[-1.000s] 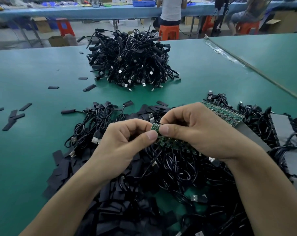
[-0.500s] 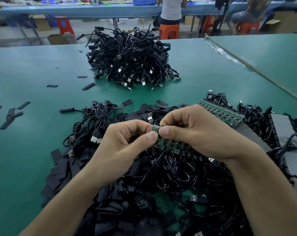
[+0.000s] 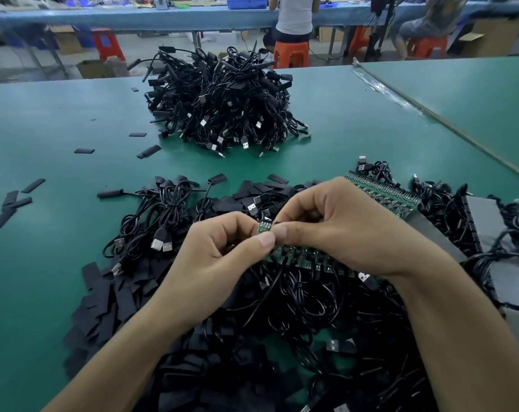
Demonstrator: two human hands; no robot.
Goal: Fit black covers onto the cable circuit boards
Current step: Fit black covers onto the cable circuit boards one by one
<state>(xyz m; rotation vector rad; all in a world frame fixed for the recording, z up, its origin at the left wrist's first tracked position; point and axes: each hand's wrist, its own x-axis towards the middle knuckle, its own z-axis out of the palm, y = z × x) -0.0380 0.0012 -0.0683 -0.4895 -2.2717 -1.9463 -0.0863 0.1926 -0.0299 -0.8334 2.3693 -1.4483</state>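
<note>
Both hands meet over a mound of black cables [image 3: 297, 298] at the table's near middle. My left hand [image 3: 222, 257] pinches the end of a green strip of joined circuit boards [image 3: 300, 258] between thumb and forefinger. My right hand [image 3: 341, 224] pinches the same end board [image 3: 264, 227] from the right, thumb tips almost touching. The strip runs right under my right palm, mostly hidden. A second strip of green boards [image 3: 383, 193] lies behind my right hand. Loose flat black covers [image 3: 109, 295] are heaped at the left of the cables.
A tall pile of black USB cables [image 3: 222, 105] stands mid-table. Stray black covers [image 3: 11, 203] lie scattered on the green table [image 3: 44, 120] at left. Grey trays [image 3: 487, 224] with cables sit at right. People sit on orange stools [image 3: 291, 53] at a far bench.
The hands stay on the end board with only small finger shifts. The view has tilted a little, so the hands sit slightly higher in frame.
</note>
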